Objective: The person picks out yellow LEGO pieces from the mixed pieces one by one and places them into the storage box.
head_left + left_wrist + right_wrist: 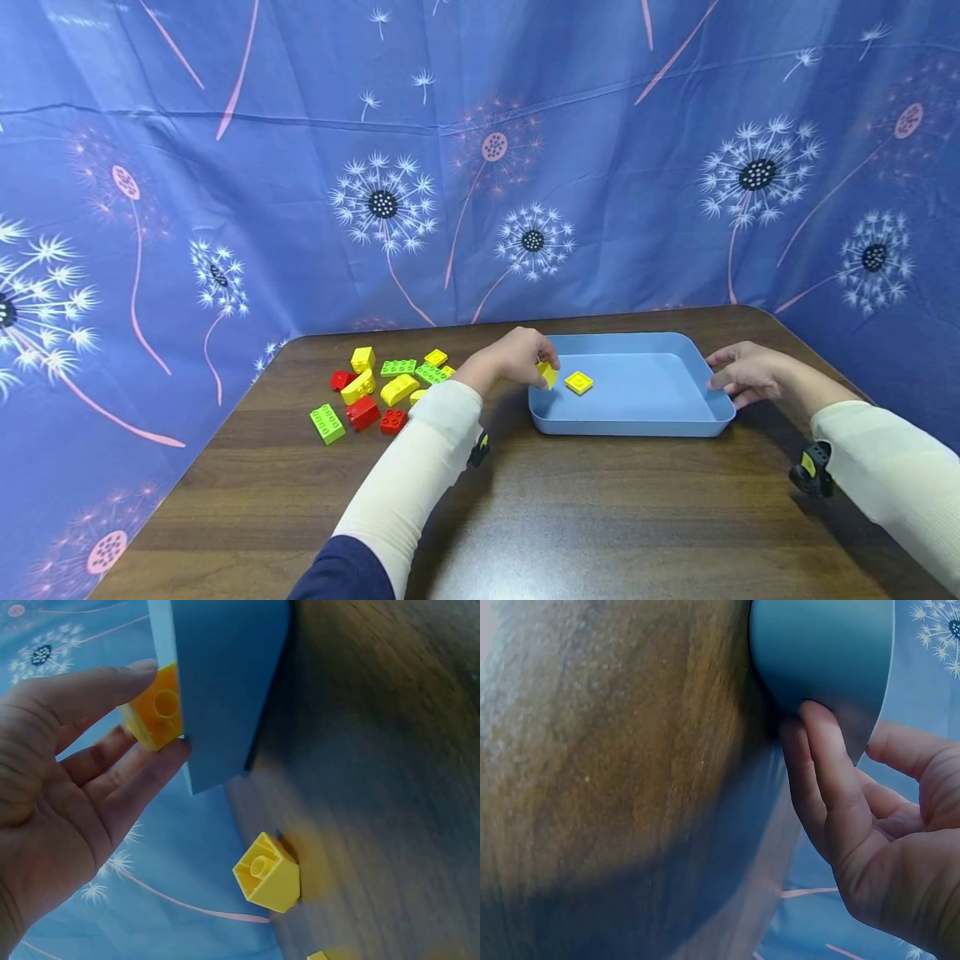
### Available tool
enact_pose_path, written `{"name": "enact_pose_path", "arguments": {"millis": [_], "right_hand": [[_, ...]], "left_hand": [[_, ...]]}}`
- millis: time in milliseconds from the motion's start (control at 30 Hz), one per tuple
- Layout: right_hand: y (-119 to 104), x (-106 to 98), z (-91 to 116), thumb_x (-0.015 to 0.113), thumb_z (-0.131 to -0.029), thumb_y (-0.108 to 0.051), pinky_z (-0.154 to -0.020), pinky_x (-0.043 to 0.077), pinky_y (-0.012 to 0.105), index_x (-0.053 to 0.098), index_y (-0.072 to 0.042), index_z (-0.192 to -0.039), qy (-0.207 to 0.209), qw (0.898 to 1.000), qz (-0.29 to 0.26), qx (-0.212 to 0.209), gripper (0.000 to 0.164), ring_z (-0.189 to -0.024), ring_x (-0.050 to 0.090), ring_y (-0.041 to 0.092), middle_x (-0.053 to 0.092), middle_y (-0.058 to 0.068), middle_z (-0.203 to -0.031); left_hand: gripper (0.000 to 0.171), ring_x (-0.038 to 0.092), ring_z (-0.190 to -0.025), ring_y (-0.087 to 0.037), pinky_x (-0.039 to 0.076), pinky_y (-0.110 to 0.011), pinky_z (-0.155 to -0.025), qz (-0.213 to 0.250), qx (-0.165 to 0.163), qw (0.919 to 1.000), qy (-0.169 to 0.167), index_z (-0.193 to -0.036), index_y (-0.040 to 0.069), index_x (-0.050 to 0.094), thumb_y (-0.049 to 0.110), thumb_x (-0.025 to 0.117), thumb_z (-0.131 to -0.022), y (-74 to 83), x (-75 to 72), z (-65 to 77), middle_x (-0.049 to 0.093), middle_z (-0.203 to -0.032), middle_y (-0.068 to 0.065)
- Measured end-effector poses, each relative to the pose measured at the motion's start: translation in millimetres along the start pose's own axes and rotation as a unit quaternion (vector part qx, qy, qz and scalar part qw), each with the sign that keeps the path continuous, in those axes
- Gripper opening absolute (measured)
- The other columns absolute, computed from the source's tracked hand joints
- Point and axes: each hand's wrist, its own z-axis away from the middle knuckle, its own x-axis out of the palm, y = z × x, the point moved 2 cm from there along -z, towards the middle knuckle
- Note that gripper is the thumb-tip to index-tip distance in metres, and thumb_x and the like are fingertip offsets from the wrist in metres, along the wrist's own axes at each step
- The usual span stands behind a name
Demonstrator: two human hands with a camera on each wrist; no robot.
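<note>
At the left end of the blue tray [637, 427], my left hand [517, 357] pinches a yellow toy brick [548, 375] between thumb and fingers. The left wrist view shows that brick [159, 709] with its hollow underside, beside the tray wall [225, 682]. A flat square yellow brick [579, 382] lies on the tray floor. On the opposite end, my right hand [753, 375] holds the tray's side. In the right wrist view, its thumb is at the rim and its fingers [832, 757] press the outer wall [817, 652].
Left of the tray, several loose bricks lie on the brown wooden table [600, 517]: a green brick [327, 423], a red brick [363, 412] and a curved yellow brick [400, 389] among them. A blue dandelion-print cloth [600, 167] hangs behind the table.
</note>
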Motion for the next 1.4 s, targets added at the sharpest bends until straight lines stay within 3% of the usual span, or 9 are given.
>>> {"name": "enact_pose_path", "arguments": {"millis": [267, 400, 733, 1233, 1400], "right_hand": [[1.2, -0.4, -1.8, 0.059, -0.079, -0.001, -0.063, 0.051, 0.041, 0.013, 0.015, -0.131, 0.002, 1.000, -0.014, -0.005, 0.071, -0.077, 0.063, 0.025, 0.063, 0.012, -0.087], [1.9, -0.2, -2.2, 0.060, -0.079, -0.001, -0.064, 0.051, 0.041, 0.014, 0.015, -0.131, 0.002, 1.000, -0.019, -0.002, 0.072, -0.078, 0.063, 0.025, 0.063, 0.012, -0.087], [-1.7, 0.3, -1.1, 0.059, -0.078, 0.000, -0.064, 0.051, 0.041, 0.014, 0.017, -0.130, 0.001, 1.000, -0.013, -0.004, 0.071, -0.079, 0.063, 0.026, 0.063, 0.013, -0.088], [1.6, 0.3, -2.5, 0.058, -0.078, 0.001, -0.064, 0.051, 0.041, 0.014, 0.017, -0.129, 0.000, 1.000, -0.022, -0.011, 0.069, -0.076, 0.062, 0.024, 0.063, 0.012, -0.085], [3.2, 0.7, -3.4, 0.058, -0.078, 0.002, -0.063, 0.051, 0.040, 0.015, 0.016, -0.129, 0.002, 1.000, -0.022, -0.006, 0.068, -0.075, 0.062, 0.024, 0.063, 0.012, -0.084]], "left_hand": [[0.027, 0.051, -0.082, -0.008, 0.042, -0.022, -0.073, -0.050, -0.025, 0.9985, -0.003, -0.092, 0.016, 0.069, 0.020, 0.076, -0.067, 4.4, 3.8, -5.6, 0.061, -0.087, 0.007], [0.027, 0.051, -0.081, -0.007, 0.043, -0.022, -0.073, -0.086, -0.010, 0.9963, -0.007, -0.092, 0.016, 0.069, 0.019, 0.076, -0.066, 10.6, 8.4, -8.0, 0.062, -0.088, 0.007], [0.029, 0.049, -0.079, -0.007, 0.041, -0.019, -0.070, -0.048, 0.000, 0.9978, -0.046, -0.093, 0.015, 0.069, 0.014, 0.077, -0.065, 18.3, 19.1, -10.1, 0.062, -0.090, 0.004], [0.036, 0.054, -0.089, -0.009, 0.040, -0.017, -0.075, -0.057, 0.038, 0.9963, -0.052, -0.103, 0.013, 0.067, 0.018, 0.075, -0.068, 28.1, 7.9, -4.9, 0.064, -0.096, 0.000], [0.034, 0.055, -0.092, -0.014, 0.041, -0.018, -0.074, -0.041, 0.046, 0.9970, -0.048, -0.101, 0.011, 0.067, 0.015, 0.075, -0.068, 29.1, 3.9, -0.6, 0.064, -0.097, 0.000]]}}
